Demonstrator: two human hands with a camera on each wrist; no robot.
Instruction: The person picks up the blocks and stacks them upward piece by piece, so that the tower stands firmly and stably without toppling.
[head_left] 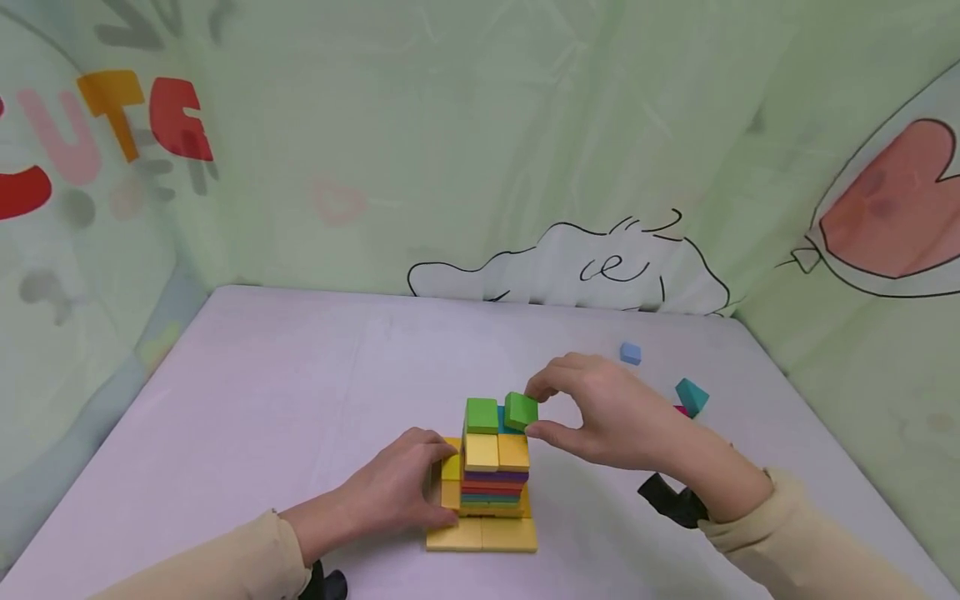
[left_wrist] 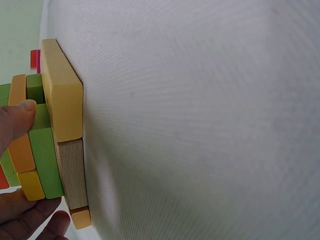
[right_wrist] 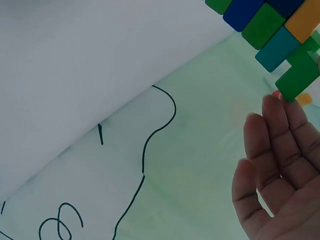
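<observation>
A tower of coloured wooden blocks (head_left: 495,482) stands on pale yellow base blocks (head_left: 482,535). My left hand (head_left: 411,482) holds the tower low down from its left side; in the left wrist view the thumb (left_wrist: 22,117) lies against orange and green blocks, with fingers on the opposite side. At the tower's top right, my right hand (head_left: 603,408) pinches a tilted green block (head_left: 521,411) between thumb and fingertips. Another green block (head_left: 482,415) sits beside it on top. In the right wrist view the green block (right_wrist: 298,77) overhangs the stack; the thumb is mostly out of frame.
Beyond the right hand lie a small blue block (head_left: 630,353) and a teal block (head_left: 692,397), with a partly hidden pink piece (head_left: 681,410) close by. The white table (head_left: 300,375) meets a printed green curtain (head_left: 337,167) at its back and sides.
</observation>
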